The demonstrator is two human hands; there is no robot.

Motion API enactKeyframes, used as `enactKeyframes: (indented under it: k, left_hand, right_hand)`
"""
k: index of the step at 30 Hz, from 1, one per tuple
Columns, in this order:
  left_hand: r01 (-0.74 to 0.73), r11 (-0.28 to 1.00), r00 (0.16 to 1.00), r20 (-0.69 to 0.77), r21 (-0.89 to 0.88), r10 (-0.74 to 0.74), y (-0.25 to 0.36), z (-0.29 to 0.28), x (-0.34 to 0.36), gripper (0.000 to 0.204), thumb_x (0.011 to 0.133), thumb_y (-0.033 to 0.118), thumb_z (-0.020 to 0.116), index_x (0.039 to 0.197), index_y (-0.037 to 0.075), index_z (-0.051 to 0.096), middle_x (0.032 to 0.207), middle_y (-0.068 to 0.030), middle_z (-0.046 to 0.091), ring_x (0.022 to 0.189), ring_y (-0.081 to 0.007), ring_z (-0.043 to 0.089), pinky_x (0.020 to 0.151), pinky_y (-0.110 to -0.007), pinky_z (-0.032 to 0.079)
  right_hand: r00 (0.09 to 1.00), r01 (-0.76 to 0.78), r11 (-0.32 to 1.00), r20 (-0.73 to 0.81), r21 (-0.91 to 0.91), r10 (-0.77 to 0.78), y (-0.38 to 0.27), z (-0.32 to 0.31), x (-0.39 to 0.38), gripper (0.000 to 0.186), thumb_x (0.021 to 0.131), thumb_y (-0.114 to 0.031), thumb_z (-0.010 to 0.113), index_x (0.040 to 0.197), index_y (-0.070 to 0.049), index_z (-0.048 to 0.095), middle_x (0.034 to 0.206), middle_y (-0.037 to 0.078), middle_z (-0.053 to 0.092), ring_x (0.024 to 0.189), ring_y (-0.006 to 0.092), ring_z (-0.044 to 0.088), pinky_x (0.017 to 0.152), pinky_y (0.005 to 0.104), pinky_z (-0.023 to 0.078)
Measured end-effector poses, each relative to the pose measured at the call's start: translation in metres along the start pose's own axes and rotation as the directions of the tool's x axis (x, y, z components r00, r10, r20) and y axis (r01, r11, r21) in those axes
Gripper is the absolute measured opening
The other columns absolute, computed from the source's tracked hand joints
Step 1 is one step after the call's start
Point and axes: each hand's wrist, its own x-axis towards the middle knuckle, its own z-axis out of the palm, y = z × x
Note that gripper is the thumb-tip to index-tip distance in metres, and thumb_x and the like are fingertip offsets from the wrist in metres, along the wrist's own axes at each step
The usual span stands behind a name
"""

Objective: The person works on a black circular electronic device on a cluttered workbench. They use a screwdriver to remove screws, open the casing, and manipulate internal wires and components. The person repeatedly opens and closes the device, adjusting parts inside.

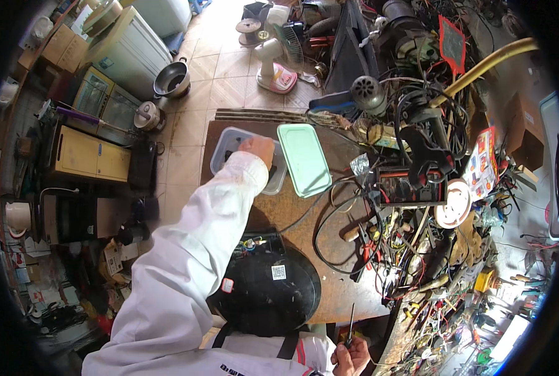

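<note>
Plastic box (219, 152) sits at the far end of the table (292, 216), with the left hand (258, 149) in or over it; I cannot tell what it grips. A green lid (305, 160) lies just right. Well apart, the right hand (351, 358) clasps a screwdriver (352, 323).

Bright light, deep shade around the bench (348, 301)!
Glare whitens the tiled floor (224, 80) beyond it; gloom to its left, blue-white flare to its right, black fisheye rim all round.
</note>
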Motion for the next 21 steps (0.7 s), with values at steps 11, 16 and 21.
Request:
enactKeyframes:
  k: [11,16,21]
  left_hand:
    - [-0.146,0.963,0.946,-0.315,-0.227,0.069,-0.013,-0.003,-0.029,0.022,0.087,0.022,0.069,0.098,0.002,0.068,0.09,-0.0225,0.072,0.083,-0.0374,0.073,0.073,-0.043,0.058]
    - [-0.273,0.462,0.928,-0.358,-0.844,-0.104,-0.039,-0.03,-0.152,0.02,0.095,0.018,0.065,0.105,0.0,0.068,0.082,-0.0093,0.07,0.064,-0.0185,0.066,0.057,-0.032,0.051]
    - [0.007,0.11,0.995,-0.004,-0.994,-0.104,-0.02,-0.002,-0.311,0.019,0.098,0.008,0.06,0.112,-0.004,0.067,0.084,-0.0081,0.068,0.068,-0.0134,0.065,0.062,-0.027,0.053]
  right_hand:
    - [0.992,-0.113,0.992,0.052,-0.056,0.116,0.001,-0.02,0.011,0.039,0.084,-0.005,0.072,0.119,0.009,0.062,0.086,0.007,0.067,0.065,0.0069,0.058,0.058,0.0227,0.048]
    - [0.906,0.191,0.846,0.422,-0.497,0.043,-0.038,-0.02,0.018,0.037,0.083,-0.005,0.072,0.119,0.004,0.068,0.093,0.011,0.07,0.071,0.0121,0.059,0.069,0.0253,0.048]
    - [0.756,0.338,0.839,0.654,-0.427,0.027,-0.021,-0.037,0.026,0.034,0.082,-0.01,0.08,0.113,0.002,0.069,0.086,0.011,0.069,0.069,0.0167,0.064,0.064,0.0268,0.051]
